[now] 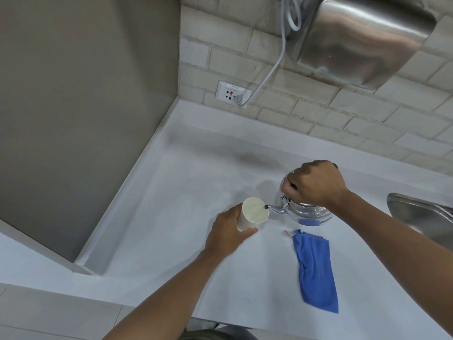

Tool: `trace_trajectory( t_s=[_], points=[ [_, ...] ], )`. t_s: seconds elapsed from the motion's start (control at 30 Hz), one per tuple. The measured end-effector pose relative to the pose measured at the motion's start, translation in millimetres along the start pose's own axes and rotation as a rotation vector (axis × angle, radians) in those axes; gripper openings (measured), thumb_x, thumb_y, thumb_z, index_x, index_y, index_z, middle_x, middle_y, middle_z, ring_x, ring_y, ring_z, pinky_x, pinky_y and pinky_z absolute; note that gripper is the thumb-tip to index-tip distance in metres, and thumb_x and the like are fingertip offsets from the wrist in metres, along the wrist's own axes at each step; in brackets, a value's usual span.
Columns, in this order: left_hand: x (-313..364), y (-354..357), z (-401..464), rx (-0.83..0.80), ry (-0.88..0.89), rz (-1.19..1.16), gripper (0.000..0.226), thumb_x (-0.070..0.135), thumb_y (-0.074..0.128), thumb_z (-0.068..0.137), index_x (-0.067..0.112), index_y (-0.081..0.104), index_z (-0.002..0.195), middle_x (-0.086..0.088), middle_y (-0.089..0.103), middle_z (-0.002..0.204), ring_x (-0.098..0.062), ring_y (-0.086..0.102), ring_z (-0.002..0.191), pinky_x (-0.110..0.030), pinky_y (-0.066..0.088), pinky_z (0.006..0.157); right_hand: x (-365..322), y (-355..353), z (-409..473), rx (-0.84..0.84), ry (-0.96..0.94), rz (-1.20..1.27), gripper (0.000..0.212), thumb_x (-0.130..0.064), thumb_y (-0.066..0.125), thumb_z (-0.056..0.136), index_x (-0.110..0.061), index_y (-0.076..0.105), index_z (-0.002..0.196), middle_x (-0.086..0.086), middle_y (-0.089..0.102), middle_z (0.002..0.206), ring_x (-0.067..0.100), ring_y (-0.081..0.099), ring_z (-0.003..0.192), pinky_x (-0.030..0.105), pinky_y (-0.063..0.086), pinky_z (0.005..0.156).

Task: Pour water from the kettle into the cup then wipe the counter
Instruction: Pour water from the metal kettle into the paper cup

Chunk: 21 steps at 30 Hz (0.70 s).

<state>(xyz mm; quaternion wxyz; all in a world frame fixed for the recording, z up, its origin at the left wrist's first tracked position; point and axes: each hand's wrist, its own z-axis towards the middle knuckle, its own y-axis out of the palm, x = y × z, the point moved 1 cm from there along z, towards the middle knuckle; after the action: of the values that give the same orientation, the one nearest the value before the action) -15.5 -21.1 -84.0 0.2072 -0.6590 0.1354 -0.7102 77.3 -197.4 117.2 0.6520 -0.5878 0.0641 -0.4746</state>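
Note:
A shiny metal kettle (307, 213) is tilted to the left above the white counter (171, 217), its spout over the mouth of a cream paper cup (252, 213). My right hand (316, 184) grips the kettle's handle from above and hides most of the lid. My left hand (226, 233) holds the cup from the left, thumb and fingers curled around its wall. Water shows inside the cup. A blue cloth (316, 271) lies crumpled on the counter, in front of the kettle and to the right of the cup.
A steel sink (424, 217) sits at the right edge. On the brick wall hang a metal hand dryer (362, 38) and a socket (232, 94) with a white cable. A grey panel closes the left side. A small wrapper (288, 233) lies by the cloth.

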Motion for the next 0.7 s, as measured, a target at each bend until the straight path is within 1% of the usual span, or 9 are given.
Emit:
trace_trajectory(
  t_s=[0.17,0.33,0.5,0.7],
  points=[
    [-0.9,0.9,0.4,0.0,-0.002,0.004,0.07,0.056,0.082,0.074,0.036,0.056,0.136,0.018,0.068,0.125,-0.005,0.062,0.11,-0.024,0.052,0.089,0.3,-0.9,-0.7,0.008,0.009,0.002,0.039,-0.022,0.051,0.075,-0.012,0.03,0.044,-0.002,0.019,0.042,0.023,0.016,0.038,0.018,0.022,0.051],
    [-0.6,1.1,0.2,0.003,-0.006,0.011,0.069,0.057,0.082,0.074,0.036,0.056,0.135,0.019,0.068,0.123,-0.005,0.063,0.108,-0.022,0.05,0.085,-0.6,-1.5,0.1,0.009,0.0,0.005,0.039,-0.022,0.05,0.075,-0.012,0.028,0.044,-0.002,0.017,0.042,0.022,0.017,0.038,0.018,0.024,0.05],
    [-1.0,2.0,0.1,0.0,-0.015,0.016,0.07,0.058,0.081,0.074,0.037,0.055,0.136,0.019,0.067,0.124,-0.005,0.062,0.11,-0.025,0.052,0.088,-0.9,-2.3,0.4,0.02,-0.004,0.003,0.038,-0.022,0.049,0.075,-0.013,0.028,0.045,-0.002,0.017,0.043,0.022,0.016,0.038,0.018,0.022,0.051],
    [-1.2,1.8,0.3,0.0,-0.014,0.011,0.07,0.057,0.081,0.074,0.037,0.055,0.136,0.019,0.067,0.125,-0.005,0.062,0.109,-0.023,0.051,0.087,-0.2,-0.9,-0.4,0.016,-0.003,0.006,0.039,-0.022,0.05,0.076,-0.013,0.028,0.045,-0.003,0.017,0.043,0.022,0.016,0.038,0.018,0.025,0.05]
  ],
)
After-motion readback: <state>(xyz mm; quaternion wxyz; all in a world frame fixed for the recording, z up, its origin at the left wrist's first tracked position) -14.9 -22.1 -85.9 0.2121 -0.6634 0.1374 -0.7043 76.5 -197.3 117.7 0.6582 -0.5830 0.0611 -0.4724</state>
